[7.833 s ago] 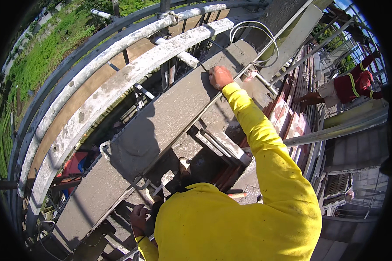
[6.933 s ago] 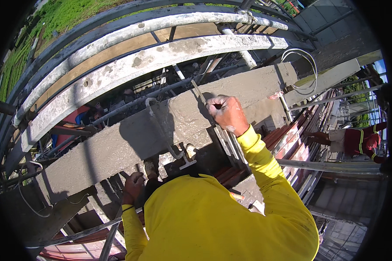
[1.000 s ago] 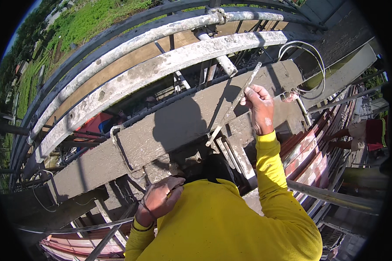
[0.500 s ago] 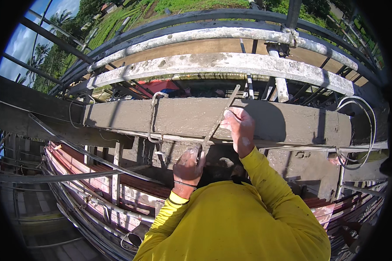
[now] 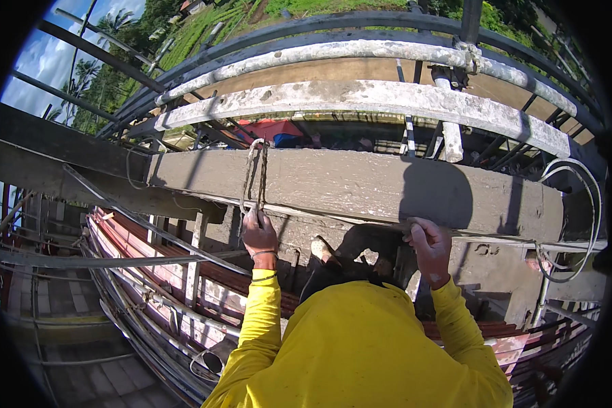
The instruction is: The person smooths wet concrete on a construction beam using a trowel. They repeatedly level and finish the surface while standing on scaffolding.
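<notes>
A stained pipe point(image 5: 319, 53) is mounted beyond a white rail point(image 5: 360, 96); a red sheet point(image 5: 279, 128) is seen below; a looped cable point(image 5: 598, 204) is positioned at right.

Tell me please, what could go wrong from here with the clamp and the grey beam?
The left hand is at the lower end of the bent metal clamp; a knock there might shift the clamp and scratch the face of the grey beam. The right hand is close to the beam's lower edge, so a slip could perhaps scrape that edge.
</notes>
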`<state>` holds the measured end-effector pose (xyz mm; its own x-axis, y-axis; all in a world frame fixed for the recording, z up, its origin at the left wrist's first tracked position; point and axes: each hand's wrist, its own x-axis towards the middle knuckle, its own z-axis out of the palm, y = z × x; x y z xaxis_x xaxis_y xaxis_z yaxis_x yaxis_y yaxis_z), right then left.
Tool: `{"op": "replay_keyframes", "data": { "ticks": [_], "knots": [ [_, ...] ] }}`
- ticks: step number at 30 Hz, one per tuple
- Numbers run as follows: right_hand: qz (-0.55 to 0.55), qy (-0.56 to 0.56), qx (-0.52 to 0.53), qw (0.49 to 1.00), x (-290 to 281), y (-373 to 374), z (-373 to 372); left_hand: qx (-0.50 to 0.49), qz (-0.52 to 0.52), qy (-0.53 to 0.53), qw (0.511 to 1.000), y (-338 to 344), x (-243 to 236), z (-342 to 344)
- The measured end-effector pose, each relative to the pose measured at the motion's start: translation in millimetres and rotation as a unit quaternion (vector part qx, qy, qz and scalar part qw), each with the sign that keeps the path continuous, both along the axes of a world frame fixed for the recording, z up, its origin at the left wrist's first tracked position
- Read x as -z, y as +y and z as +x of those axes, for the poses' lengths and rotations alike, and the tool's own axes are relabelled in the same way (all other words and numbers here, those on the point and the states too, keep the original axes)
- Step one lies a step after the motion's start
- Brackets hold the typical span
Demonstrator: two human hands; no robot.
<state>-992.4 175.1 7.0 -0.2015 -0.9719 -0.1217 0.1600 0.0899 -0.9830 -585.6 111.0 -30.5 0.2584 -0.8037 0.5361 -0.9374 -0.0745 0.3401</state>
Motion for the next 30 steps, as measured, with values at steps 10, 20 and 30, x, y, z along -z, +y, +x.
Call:
{"op": "replay_keyframes", "data": {
  "ticks": [10, 20, 30],
  "knots": [
    [0.142, 0.143, 0.065, 0.977, 92, 68, -60, 0.067, 0.032, -0.017, 0.997, 19, -3, -40],
    [0.223, 0.184, 0.030, 0.957, 181, 120, -92, 0.201, 0.079, -0.016, 0.976, 53, -16, -95],
    [0.279, 0.268, 0.016, 0.922, 215, 154, -112, 0.031, 0.047, 0.003, 0.998, 17, -16, -56]
  ]
}}
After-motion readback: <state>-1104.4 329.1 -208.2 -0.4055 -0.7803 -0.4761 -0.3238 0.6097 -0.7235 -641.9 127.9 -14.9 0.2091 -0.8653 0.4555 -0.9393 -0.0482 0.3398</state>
